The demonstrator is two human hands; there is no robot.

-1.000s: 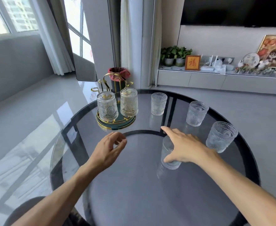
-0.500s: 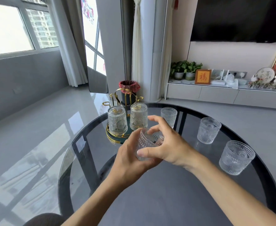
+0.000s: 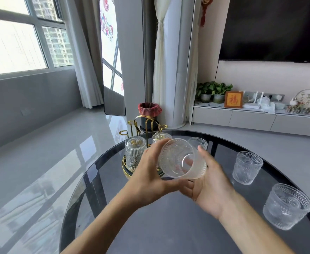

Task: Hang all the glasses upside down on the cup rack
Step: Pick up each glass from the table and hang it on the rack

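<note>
A ribbed clear glass (image 3: 181, 159) is held above the round dark glass table (image 3: 150, 226), tipped on its side with its mouth toward me. My left hand (image 3: 148, 175) grips it from the left and my right hand (image 3: 208, 182) cups it from below and the right. Just behind it stands the gold cup rack (image 3: 143, 129) on a green-and-gold base, with two glasses hanging upside down, one (image 3: 135, 154) at front left and one (image 3: 159, 137) partly hidden. Three upright glasses stand on the table: one at the back (image 3: 199, 143), one mid right (image 3: 246, 170), one near right (image 3: 286, 206).
A bin with a red liner (image 3: 149, 111) stands on the floor behind the rack. A low white cabinet (image 3: 251, 118) with plants and ornaments runs along the right wall under a dark screen (image 3: 273, 28). Grey floor lies to the left of the table.
My right hand took the glass from the table and lifted it. My left hand joined it, and the glass has been turned on its side. The view has tilted upward.
</note>
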